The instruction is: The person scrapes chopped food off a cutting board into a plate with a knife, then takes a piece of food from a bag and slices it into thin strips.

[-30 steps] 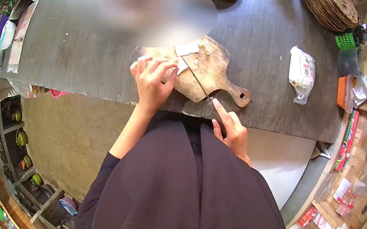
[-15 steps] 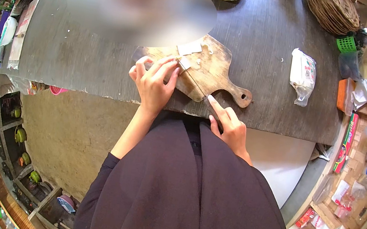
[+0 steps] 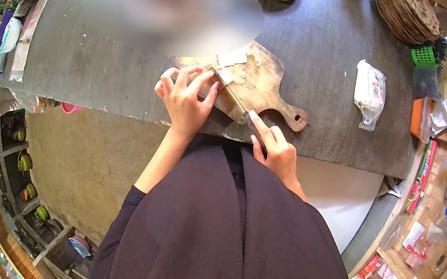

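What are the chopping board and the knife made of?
The chopping board looks like bare wood: brown, grainy, worn and stained. The knife has a thin grey blade, probably metal; its handle is hidden in the right hand.

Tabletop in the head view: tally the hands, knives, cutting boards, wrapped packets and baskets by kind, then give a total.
Hands: 2 (left hand, right hand)
Knife: 1
Cutting board: 1
Wrapped packet: 1
Wicker basket: 1
Total: 6

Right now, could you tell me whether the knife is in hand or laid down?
In hand: the right hand grips the knife by its handle, index finger along the top, blade across the cutting board.
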A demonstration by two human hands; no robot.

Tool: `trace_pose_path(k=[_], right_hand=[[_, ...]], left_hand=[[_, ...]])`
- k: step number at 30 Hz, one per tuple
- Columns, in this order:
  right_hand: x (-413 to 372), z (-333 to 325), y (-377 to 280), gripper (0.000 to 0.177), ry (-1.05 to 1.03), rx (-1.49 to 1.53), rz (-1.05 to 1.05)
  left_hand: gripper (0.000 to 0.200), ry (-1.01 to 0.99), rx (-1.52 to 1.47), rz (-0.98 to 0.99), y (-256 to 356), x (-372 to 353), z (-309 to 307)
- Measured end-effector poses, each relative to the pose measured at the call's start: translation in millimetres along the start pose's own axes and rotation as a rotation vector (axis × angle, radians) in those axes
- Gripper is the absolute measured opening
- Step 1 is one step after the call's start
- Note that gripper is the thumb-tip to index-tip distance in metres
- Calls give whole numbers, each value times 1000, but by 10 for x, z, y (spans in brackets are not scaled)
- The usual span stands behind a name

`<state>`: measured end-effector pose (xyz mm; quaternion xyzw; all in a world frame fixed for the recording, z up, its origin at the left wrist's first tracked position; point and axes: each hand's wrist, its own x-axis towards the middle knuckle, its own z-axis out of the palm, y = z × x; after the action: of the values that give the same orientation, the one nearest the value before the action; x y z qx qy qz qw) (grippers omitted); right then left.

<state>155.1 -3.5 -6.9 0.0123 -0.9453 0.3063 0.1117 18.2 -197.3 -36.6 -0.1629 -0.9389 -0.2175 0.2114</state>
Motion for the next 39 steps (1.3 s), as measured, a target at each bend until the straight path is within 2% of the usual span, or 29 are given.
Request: trace_pose_path(k=[5, 18, 26, 29, 34, 39], right_hand=[[-32, 59, 18, 60, 27, 1, 10], [-255, -239, 17, 61, -59, 9, 82], [-411, -264, 55, 63, -3, 11, 54], [-351, -206, 67, 62, -1, 25, 66], [-118, -185, 100, 55, 37, 105, 130], [-68, -279, 110, 49, 46, 159, 168]], left_hand=[[25, 12, 4, 10, 11, 4, 6], [26, -6, -18, -25, 22, 12, -21], [29, 6, -57, -24, 8, 4, -39], [30, -71, -48, -84, 19, 57, -109], [28, -110, -22, 9, -12, 156, -128], [19, -104, -44, 4, -44, 147, -157]])
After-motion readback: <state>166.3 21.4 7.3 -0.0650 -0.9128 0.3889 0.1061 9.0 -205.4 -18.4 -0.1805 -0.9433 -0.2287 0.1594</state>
